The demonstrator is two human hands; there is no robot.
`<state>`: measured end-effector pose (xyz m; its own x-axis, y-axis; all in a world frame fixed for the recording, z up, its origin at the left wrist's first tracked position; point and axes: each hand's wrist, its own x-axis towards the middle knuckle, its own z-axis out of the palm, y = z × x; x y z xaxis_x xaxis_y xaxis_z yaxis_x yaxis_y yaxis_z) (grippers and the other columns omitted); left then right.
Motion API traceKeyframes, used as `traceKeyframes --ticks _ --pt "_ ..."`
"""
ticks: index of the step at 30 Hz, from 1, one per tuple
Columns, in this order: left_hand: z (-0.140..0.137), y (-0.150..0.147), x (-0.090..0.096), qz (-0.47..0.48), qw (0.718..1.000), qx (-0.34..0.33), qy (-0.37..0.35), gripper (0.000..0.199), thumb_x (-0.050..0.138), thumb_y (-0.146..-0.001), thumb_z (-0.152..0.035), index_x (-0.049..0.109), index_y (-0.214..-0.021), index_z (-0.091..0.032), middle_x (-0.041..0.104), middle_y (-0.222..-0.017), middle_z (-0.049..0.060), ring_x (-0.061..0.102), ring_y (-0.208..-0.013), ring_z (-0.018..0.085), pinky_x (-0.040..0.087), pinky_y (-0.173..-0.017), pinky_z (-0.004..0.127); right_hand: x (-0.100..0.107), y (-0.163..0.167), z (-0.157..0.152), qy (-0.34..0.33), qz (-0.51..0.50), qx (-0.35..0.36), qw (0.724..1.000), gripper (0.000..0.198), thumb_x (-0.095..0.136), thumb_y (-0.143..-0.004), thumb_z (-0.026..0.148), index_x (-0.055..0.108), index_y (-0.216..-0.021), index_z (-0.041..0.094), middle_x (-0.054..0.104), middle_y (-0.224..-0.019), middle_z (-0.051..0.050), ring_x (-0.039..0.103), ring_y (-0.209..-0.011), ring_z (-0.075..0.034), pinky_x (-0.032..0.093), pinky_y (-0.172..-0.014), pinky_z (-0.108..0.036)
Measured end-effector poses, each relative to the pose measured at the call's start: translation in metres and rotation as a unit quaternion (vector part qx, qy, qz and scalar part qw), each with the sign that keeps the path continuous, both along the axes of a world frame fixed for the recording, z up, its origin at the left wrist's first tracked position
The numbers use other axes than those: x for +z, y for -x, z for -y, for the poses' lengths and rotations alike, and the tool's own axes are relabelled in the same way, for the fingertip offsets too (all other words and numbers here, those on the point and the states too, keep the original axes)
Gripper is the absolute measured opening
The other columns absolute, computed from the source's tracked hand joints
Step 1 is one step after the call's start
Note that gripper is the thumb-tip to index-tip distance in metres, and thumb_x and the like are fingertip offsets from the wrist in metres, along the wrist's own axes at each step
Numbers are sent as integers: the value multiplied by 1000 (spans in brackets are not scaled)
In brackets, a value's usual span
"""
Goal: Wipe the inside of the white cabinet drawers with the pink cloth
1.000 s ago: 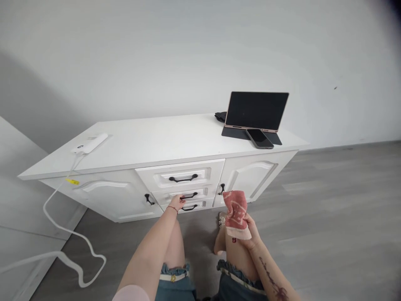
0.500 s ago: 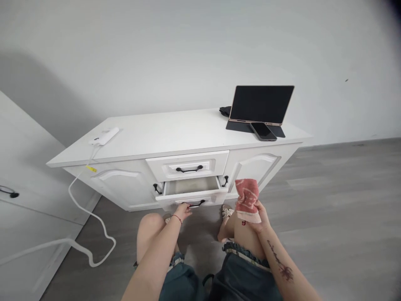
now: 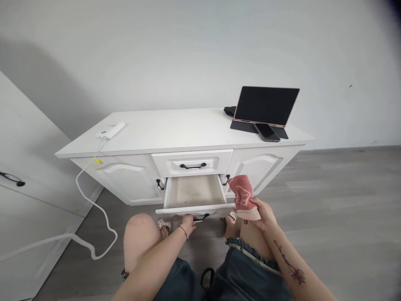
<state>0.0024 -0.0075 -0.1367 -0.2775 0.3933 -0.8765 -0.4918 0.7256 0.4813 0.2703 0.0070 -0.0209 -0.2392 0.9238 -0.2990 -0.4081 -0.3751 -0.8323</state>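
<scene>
My left hand [image 3: 188, 225] is closed on the black handle [image 3: 202, 218] of the lower drawer [image 3: 194, 207], its fingers partly hidden behind the drawer front. That drawer is pulled well out of the white cabinet [image 3: 125, 182], showing a pale bottom with small dark specks and a faint stain. In my right hand [image 3: 262, 213] is a folded pink cloth [image 3: 242, 194] with light markings and a pale lower edge. It hangs just right of the drawer's front corner. The upper drawer [image 3: 191, 163] is closed.
A tablet [image 3: 266, 104] stands on the cabinet top at the right, with a phone [image 3: 267, 132] before it and a black item [image 3: 229, 110] behind. A white power strip [image 3: 111, 130] lies at the left, its cable [image 3: 108, 213] running down to the floor. Another white cabinet [image 3: 34, 200] stands left.
The lower drawer has come further out toward me, my left hand moving with its handle. The cloth in my right hand has tilted and shifted slightly. The view has shifted a little.
</scene>
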Motion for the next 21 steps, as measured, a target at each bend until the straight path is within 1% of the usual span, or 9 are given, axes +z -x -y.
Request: traceKeyframes --ticks 3,6,10,12,14,18,19,20,21 --pt "7 -3 -4 -24 1000 7 7 7 55 -85 -16 62 -85 -16 67 -85 4 64 -82 18 51 -80 39 8 24 -5 50 36 57 996 32 66 -74 36 65 -102 22 70 -81 -7 67 -73 -23 57 -62 -35" --pt "14 -6 -7 -44 999 18 8 15 52 -76 -5 57 -72 -19 64 -73 3 64 -78 20 51 -76 38 7 49 -21 45 88 109 989 48 74 -68 30 60 -113 22 69 -84 -4 62 -65 -15 52 -54 -26" --pt "22 -10 -7 -60 998 22 4 18 51 -69 -3 52 -65 -20 60 -64 2 62 -72 20 51 -68 35 -16 91 -62 19 133 200 971 54 72 -70 32 57 -120 22 68 -90 -6 61 -66 -14 47 -48 -23" --pt "26 -11 -5 -66 998 21 -2 18 52 -69 -3 52 -64 -20 59 -61 1 61 -70 20 50 -63 33 -36 117 -82 -16 180 249 951 53 68 -74 33 54 -124 21 68 -97 -7 64 -72 -15 50 -55 -25" --pt "29 -11 -4 -73 997 21 -10 17 51 -70 -4 51 -66 -21 59 -60 1 61 -69 19 50 -61 32 -58 144 -96 -93 287 307 903 54 61 -77 30 51 -129 20 68 -104 -7 65 -81 -17 53 -67 -29" --pt "31 -11 -5 -89 995 26 -23 16 49 -74 -8 51 -67 -22 59 -58 1 62 -66 20 50 -59 32 -95 190 -105 -157 336 365 854 58 70 -63 15 61 -120 23 66 -116 -5 61 -104 -24 47 -95 -39" --pt "31 -11 -5 -99 994 25 -29 16 49 -75 -9 50 -66 -23 59 -58 1 63 -66 20 50 -59 33 -102 199 -103 -189 353 388 830 58 71 -62 14 63 -118 25 65 -119 -5 58 -110 -26 43 -100 -42" --pt "31 -12 -5 -113 993 22 -36 16 49 -74 -10 50 -65 -23 59 -57 1 63 -65 21 50 -58 33 -109 208 -101 -237 382 412 792 57 73 -62 15 64 -118 27 62 -124 -5 54 -116 -29 39 -103 -47" --pt "30 -12 -6 -129 991 19 -41 17 50 -73 -11 49 -62 -24 58 -56 1 64 -65 22 50 -58 34 -115 217 -99 -301 419 434 738 58 73 -65 17 64 -120 29 58 -131 -7 48 -122 -32 35 -105 -53"
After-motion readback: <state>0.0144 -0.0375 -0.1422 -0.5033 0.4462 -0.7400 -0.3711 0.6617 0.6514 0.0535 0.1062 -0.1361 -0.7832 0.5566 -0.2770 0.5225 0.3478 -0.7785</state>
